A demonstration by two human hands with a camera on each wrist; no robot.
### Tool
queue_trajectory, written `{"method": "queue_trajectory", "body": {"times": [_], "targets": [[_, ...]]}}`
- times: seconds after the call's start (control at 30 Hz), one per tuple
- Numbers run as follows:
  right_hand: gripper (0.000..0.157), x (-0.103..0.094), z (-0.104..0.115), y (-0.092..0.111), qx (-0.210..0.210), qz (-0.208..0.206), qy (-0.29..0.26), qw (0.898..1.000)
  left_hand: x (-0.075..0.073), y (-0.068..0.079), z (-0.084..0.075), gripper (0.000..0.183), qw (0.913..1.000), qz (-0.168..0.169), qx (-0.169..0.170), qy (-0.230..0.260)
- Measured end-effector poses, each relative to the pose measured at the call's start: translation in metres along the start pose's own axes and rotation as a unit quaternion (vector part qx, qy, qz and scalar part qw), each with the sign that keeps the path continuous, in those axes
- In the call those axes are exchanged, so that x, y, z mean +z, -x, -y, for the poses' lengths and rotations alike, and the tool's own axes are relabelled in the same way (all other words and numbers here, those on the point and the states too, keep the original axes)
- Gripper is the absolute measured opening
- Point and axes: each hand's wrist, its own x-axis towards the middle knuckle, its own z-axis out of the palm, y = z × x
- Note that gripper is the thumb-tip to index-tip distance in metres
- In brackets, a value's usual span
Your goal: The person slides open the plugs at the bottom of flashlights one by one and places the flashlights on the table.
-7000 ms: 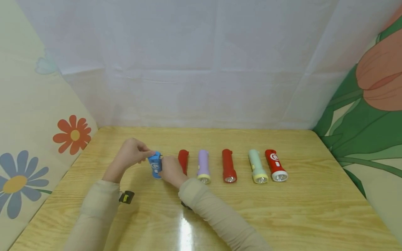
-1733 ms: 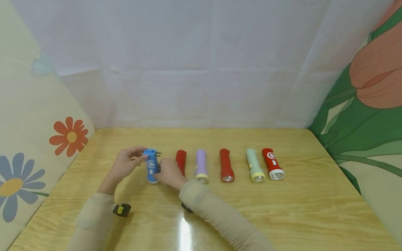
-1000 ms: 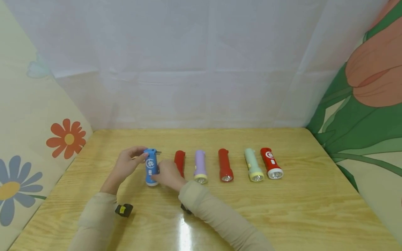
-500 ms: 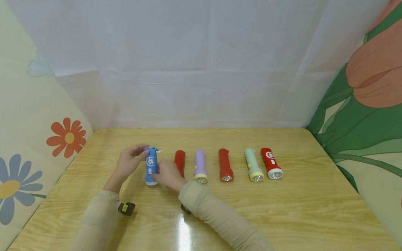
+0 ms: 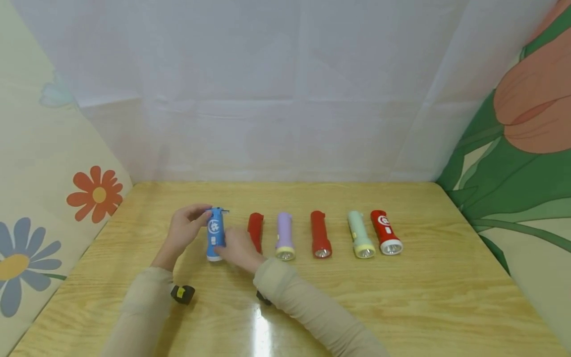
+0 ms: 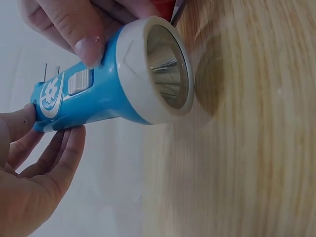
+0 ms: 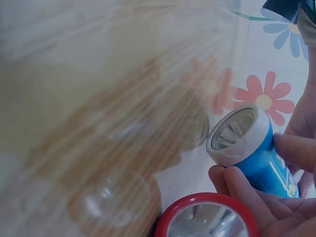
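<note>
Both hands hold a blue flashlight [image 5: 215, 227] with a white rim, left of a row of flashlights. My left hand [image 5: 183, 230] pinches its tail end between thumb and fingers. Metal plug prongs [image 6: 46, 72] stick out sideways at that end. My right hand [image 5: 238, 247] grips the body near the head, its thumb [image 6: 89, 49] just beside the white slide switch [image 6: 80, 81]. In the left wrist view the lens [image 6: 168, 69] faces the wooden table [image 6: 237, 148], close over it. Right beside my right hand lies a red flashlight [image 5: 256, 227], partly hidden by it.
Further right lie a purple flashlight [image 5: 284, 230], another red flashlight [image 5: 318, 230], a mint-green flashlight [image 5: 358, 228] and a red flashlight with a white rim [image 5: 382, 225]. A white cloth [image 5: 285, 99] hangs behind the table; flower-patterned panels [image 5: 35, 148] stand at the sides.
Seven seconds ago the blue flashlight tilted more, both hands at its tail. Since then the prongs swung out to the right and my right hand slid toward the head. Lately the tail tips slightly away.
</note>
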Motion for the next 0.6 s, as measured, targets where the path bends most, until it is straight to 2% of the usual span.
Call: {"method": "queue_trajectory", "body": {"times": [0.17, 0.37, 0.6], "targets": [[0.032, 0.0010, -0.0004, 0.0025, -0.018, -0.010, 0.004, 1.000, 0.0006, -0.0014, 0.0009, 0.035, 0.9999, -0.003, -0.010, -0.004], [0.033, 0.0010, 0.0000, 0.0045, -0.039, -0.021, 0.029, 0.999, 0.0016, -0.0039, -0.0006, 0.038, 0.9996, 0.000, -0.026, -0.004], [0.035, 0.0023, 0.0023, 0.0058, -0.021, -0.017, 0.034, 0.999, 0.0031, -0.0068, -0.0001, 0.037, 0.9991, -0.002, -0.041, -0.004]]}}
